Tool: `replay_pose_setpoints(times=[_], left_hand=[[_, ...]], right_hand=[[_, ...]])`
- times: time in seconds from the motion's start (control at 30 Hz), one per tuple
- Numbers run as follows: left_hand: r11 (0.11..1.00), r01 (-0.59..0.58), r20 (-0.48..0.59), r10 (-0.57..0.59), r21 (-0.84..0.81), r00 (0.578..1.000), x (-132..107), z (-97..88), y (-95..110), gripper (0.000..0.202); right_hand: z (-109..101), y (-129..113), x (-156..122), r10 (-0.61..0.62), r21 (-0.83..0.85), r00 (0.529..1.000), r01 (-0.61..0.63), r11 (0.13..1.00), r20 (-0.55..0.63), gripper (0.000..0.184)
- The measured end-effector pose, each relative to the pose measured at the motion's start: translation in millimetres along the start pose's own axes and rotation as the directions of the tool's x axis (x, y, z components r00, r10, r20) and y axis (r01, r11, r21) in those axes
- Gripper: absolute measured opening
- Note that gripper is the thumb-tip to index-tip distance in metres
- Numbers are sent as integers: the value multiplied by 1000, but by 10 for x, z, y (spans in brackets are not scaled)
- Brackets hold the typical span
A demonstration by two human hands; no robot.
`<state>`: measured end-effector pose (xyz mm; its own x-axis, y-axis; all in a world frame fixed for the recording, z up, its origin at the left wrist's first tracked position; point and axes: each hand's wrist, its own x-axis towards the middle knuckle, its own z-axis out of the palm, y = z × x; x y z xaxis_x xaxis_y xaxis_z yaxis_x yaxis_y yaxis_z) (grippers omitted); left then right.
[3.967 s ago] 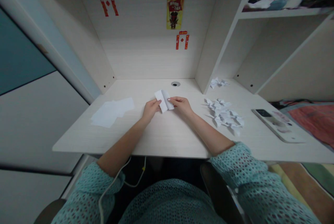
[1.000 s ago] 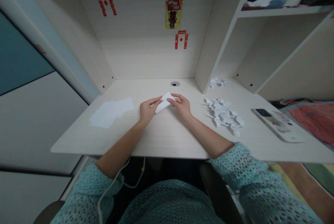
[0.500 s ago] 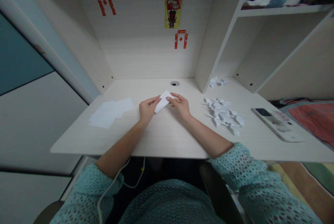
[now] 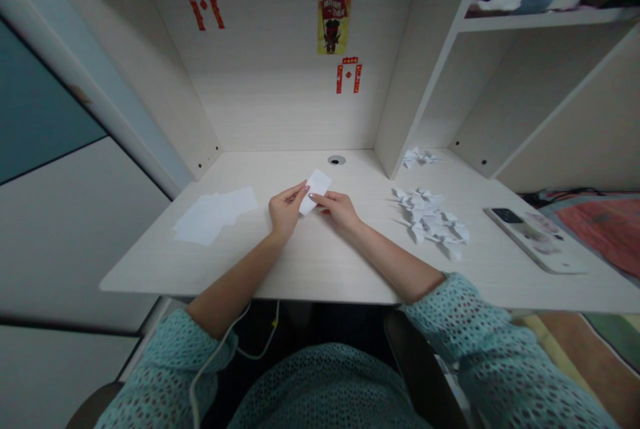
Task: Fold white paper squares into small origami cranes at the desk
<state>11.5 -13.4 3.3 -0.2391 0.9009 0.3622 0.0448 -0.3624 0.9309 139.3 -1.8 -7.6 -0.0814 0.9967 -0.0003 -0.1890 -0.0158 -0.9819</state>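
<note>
A small folded white paper lies on the pale desk at its middle. My left hand pinches the paper's left lower end with its fingers closed on it. My right hand presses its fingertips on the paper's lower right edge. Both forearms reach in from the near edge, with teal knit sleeves pushed up to the elbows.
Loose white paper sheets lie at the left of the desk. A heap of several folded paper shapes sits at the right, with a smaller heap behind it. A phone lies far right. A cable hole is at the back.
Four seconds ago the paper was wider and held up between both hands. It is now a narrower strip, and my right hand has slid left along its lower edge.
</note>
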Motion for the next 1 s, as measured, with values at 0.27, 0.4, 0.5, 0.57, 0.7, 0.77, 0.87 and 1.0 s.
replay_pose_setpoints(times=[0.27,0.4,0.5,0.57,0.7,0.77,0.87,1.0], left_hand=[[993,51,-71,-59,-106,996,62,-5,-23,35],[993,44,-68,-51,-106,996,66,-7,-27,34],[992,47,-43,-52,-113,998,69,-16,-22,34],[990,73,-11,-75,-121,997,72,-26,-8,37],[978,165,71,-157,-126,985,73,-39,45,65],[972,201,95,-190,-123,977,71,-35,62,79],[961,247,138,-230,-123,963,72,-23,35,86],[947,284,175,-258,-147,950,86,-17,-65,78]], right_hand=[[-27,7,14,5,23,997,-7,1000,73,36],[-42,-40,2,-16,-65,1000,17,998,19,34],[-46,-44,3,-40,-69,999,40,997,5,33],[-46,-22,8,-60,-53,998,59,997,-8,33],[-53,24,19,-80,-17,996,79,997,-46,31],[-62,28,23,-86,11,994,87,996,-68,31],[-76,18,27,-76,74,991,84,994,-114,30],[-75,13,30,-33,157,991,54,986,-130,30]])
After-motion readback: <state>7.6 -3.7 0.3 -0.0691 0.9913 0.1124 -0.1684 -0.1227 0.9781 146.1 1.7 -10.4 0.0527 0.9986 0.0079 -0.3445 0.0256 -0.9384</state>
